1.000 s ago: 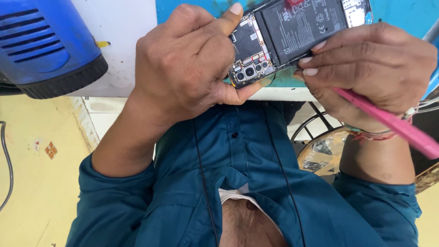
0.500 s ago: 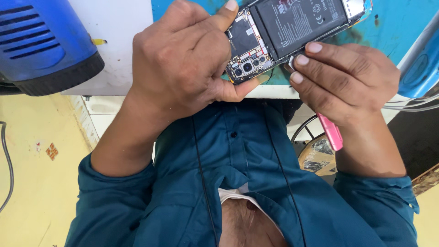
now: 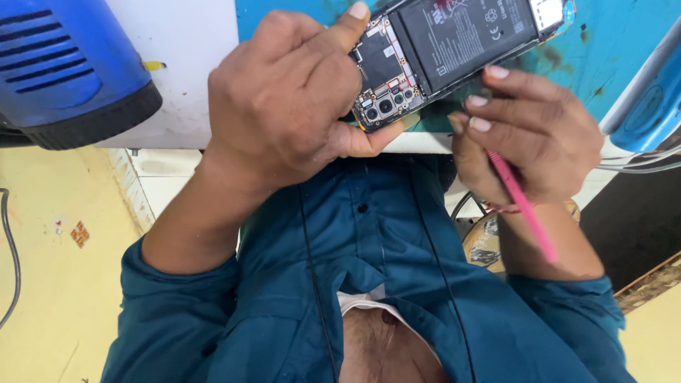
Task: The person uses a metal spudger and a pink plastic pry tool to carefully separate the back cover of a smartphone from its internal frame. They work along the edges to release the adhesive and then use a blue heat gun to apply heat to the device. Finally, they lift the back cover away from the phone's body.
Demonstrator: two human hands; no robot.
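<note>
Left hand [image 3: 284, 106]: the fingers are curled and pressed together around the camera end of an opened phone [image 3: 440, 50], with the thumb under its lower corner and the forefinger laid along its upper edge. The grip is a firm pinch on that end.

Right hand [image 3: 525, 135]: the fingers are bunched, tips resting on the long lower edge of the phone beside the black battery [image 3: 468, 32]. The same hand pinches a thin pink tool [image 3: 521, 206], whose shaft runs back down across the wrist; its working tip is hidden behind the fingers, so contact with the phone cannot be confirmed.

Phone: back cover off, circuit board and camera lenses exposed at the left-hand end. It lies between the two hands, above the teal mat [image 3: 603, 50]. Its long axis runs from the left hand's grip up and away to the right, tilted slightly. The left hand carries it; the right hand is nearer the battery side.

Surroundings: a blue housing [image 3: 64, 71] sits at the far left on the white bench [image 3: 191, 71]. A teal shirt [image 3: 369, 269] fills the lower view.
</note>
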